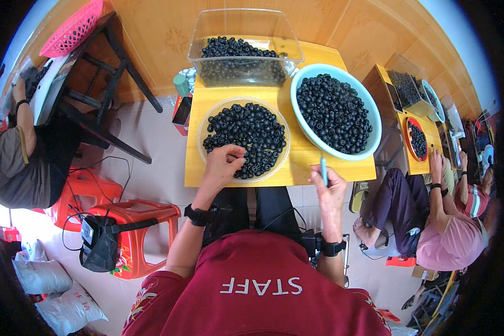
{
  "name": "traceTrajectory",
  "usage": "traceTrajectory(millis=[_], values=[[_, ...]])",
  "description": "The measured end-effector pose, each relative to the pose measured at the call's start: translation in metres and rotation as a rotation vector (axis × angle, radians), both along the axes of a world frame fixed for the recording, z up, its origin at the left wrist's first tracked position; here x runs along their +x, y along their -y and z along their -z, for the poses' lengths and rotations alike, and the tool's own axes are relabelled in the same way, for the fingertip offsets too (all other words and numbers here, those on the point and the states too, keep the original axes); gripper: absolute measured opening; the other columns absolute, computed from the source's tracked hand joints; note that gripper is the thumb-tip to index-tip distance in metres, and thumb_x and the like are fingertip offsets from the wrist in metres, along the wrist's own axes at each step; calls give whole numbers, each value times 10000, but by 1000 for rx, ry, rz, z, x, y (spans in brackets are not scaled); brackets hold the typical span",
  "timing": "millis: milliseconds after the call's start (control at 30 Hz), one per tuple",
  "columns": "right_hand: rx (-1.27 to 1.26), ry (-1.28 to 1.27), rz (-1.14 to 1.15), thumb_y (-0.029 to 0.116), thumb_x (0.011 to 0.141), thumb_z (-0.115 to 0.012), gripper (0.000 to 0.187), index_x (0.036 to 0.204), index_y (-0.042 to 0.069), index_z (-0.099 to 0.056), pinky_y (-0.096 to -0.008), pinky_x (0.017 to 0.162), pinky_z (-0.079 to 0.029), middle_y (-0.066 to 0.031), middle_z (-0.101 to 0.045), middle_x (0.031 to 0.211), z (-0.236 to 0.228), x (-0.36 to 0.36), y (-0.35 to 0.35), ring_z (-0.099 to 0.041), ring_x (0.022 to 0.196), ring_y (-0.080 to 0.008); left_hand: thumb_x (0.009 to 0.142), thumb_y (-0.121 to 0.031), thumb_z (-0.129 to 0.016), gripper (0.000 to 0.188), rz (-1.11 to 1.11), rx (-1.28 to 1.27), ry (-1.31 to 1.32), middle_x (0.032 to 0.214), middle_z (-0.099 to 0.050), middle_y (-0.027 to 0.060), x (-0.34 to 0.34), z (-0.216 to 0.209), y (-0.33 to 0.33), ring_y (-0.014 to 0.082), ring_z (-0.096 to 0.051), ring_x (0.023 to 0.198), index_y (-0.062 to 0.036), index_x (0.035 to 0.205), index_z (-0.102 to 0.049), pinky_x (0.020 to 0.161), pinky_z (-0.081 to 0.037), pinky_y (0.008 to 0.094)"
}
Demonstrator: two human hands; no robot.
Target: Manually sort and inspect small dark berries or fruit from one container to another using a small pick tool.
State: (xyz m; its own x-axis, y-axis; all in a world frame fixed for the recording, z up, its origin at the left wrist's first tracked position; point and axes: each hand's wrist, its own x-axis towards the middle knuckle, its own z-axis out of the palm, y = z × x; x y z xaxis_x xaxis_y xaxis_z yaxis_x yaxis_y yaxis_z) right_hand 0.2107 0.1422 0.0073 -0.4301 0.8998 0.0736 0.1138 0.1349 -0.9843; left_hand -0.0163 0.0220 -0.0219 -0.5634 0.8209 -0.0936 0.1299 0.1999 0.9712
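My left hand (225, 166) is over the near left part of a round, clear plastic tray (286, 147), its fingers pinched on what looks like a small black bead. Many black, ring-like beads (246, 130) with holes are spread across that tray. Held upright at the table's near edge, a slim light-blue pen-like tool (323, 169) is gripped in my right hand (330, 190). Beyond that hand stands a pale-blue basin (373, 147) heaped with the same black beads. My fingers cover the tool's lower part.
A clear plastic bin (246, 25) with more beads stands at the back of the yellow table (207, 98). To the left are a red stool (140, 235) with a black bag (98, 249) and a dark-framed stand (123, 53). Other people sit at both sides.
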Motion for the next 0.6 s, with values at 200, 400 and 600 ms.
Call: traceTrajectory(millis=[200,400,600], values=[[-94,-15,-80,16,803,-598,119,912,-14,-634,-215,615,-458,-33,-620,761,8,-9,16,-559,631,-83,656,35,-635,241,-66,80,-371,810,-583,133,13,-1,-35,266,-592,709,1,892,-601,646,-474,328],[-81,54,-91,30,810,-593,125,916,-18,-640,-199,601,-453,-18,-613,715,10,-6,17,-561,650,-65,656,17,-643,272,31,35,-583,813,-504,129,13,12,-47,353,-522,822,-51,856,-472,689,-420,428],[-153,25,-89,28,811,-593,120,910,-18,-644,-198,593,-450,-19,-613,701,17,-6,20,-560,640,-62,647,33,-598,247,93,-20,-617,826,-523,125,11,12,-51,339,-526,849,-62,851,-495,718,-434,427]])
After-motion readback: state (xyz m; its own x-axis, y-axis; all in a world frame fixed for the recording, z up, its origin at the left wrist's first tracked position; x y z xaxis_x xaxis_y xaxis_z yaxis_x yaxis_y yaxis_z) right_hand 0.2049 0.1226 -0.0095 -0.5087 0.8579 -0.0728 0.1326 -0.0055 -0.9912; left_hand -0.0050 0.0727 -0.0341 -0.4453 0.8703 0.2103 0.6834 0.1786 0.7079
